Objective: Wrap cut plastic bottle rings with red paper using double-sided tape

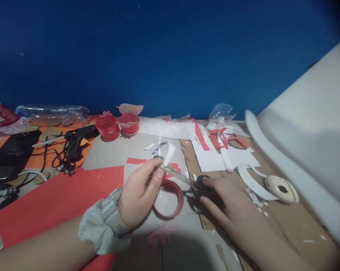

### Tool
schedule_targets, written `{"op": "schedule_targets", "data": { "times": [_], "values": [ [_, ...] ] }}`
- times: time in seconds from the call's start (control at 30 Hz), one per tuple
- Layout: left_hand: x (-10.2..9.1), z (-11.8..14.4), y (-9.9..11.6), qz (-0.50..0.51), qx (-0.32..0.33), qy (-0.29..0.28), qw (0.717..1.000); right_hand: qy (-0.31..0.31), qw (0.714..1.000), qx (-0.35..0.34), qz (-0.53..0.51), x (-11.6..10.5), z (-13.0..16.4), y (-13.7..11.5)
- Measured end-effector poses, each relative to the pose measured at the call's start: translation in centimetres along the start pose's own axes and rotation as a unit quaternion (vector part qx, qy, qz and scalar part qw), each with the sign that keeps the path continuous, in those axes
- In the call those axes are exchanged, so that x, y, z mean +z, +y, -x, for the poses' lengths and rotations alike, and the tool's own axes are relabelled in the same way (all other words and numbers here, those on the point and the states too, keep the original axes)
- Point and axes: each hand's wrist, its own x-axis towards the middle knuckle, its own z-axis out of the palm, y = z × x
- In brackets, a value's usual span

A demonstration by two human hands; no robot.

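Observation:
My left hand [143, 188] pinches a curled white paper strip [168, 150] with blue marks on its inner side, over the middle of the work surface. My right hand [226, 199] has its fingers in the black handles of a pair of scissors [183, 178]. The blades point left and reach the strip beside my left thumb; whether they touch it I cannot tell. Just below the blades a red ring [181, 201] with ridged sides lies on the grey board. A pink paper cut-out [160, 236] lies nearer to me.
Red paper [59, 199] covers the left front, with a black glue gun [78, 145] and cable behind it. Two red cups [108, 128] stand at the back. White sheets [212, 160] with red scraps and a cream rounded device [282, 188] are on the right, near a white panel [311, 113].

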Motion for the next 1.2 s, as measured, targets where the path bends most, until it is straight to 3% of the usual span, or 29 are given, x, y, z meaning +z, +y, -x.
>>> {"op": "schedule_targets", "data": {
  "times": [0.97,1.2],
  "values": [
    [-0.34,-0.24,0.33,0.02,0.017,-0.006,1.0,-0.006,1.0,-0.009,-0.006,-0.29,0.2,-0.15],
    [-0.31,-0.33,0.53,0.03,0.005,-0.01,1.0,-0.027,0.998,-0.046,-0.033,-0.45,0.33,-0.32]
  ]
}}
